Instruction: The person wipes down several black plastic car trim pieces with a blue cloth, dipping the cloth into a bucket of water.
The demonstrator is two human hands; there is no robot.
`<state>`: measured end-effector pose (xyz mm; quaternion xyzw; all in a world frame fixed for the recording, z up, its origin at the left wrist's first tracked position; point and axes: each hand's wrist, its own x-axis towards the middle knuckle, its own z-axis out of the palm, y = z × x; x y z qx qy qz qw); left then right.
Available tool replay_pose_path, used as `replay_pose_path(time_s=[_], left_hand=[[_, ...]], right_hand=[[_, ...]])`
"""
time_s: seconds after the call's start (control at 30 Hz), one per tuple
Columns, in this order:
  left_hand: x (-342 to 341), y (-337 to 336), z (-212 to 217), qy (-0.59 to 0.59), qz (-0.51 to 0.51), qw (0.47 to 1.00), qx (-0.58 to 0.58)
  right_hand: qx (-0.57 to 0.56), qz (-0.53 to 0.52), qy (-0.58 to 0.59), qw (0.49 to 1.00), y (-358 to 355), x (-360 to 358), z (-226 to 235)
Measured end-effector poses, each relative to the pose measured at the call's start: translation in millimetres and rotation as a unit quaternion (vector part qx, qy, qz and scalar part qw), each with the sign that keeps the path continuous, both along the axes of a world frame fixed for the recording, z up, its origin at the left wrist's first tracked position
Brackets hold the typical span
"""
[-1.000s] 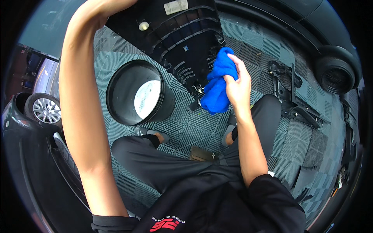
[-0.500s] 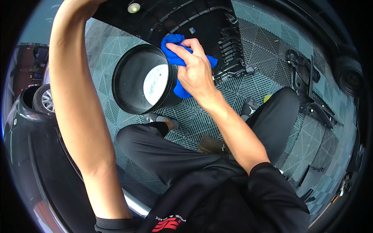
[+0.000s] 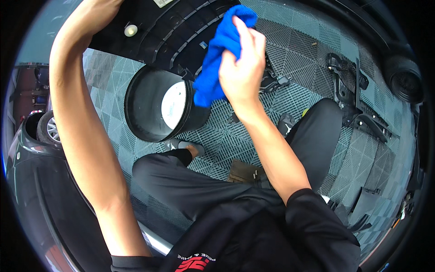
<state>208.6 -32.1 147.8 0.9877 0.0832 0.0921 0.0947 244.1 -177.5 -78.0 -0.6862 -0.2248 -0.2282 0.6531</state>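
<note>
Right hand [image 3: 242, 75] bunching blue microfibre cloth [image 3: 216, 59] against black ribbed plastic panel [image 3: 167, 31]. Soft, light, best gripped wadded. Left hand [image 3: 97, 9] clamped on panel's top edge; looks stiff, awkward.

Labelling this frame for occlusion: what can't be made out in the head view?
- Left hand: fingers cut off by the top rim.
- Black ribbed panel: upper part out of frame; part hidden behind the blue cloth.
- Right hand: palm side hidden against the cloth.
- Black bucket: the white disc inside is too blurred to identify.
</note>
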Motion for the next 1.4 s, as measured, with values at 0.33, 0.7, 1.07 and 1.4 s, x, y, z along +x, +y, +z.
replay_pose_path(time_s=[0.33, 0.7, 1.07, 1.4], left_hand=[[20.6, 73.0, -16.5, 0.055, 0.011, 0.994, -0.094], [15.4, 70.7, -9.7, 0.050, 0.000, 0.997, -0.064], [-6.4, -14.9, -10.2, -0.068, -0.015, 0.994, 0.084], [1.4, 12.9, -4.2, -0.006, 0.039, 0.998, 0.045]], right_hand=[[-0.156, 0.010, -0.014, 0.988, 26.6, -7.3, -23.1], [-0.201, -0.009, 0.082, 0.976, 3.8, 9.7, 6.3], [-0.269, 0.023, 0.094, 0.958, -52.5, 23.5, 30.5], [-0.468, 0.021, -0.033, 0.883, -65.6, 33.0, 44.8]])
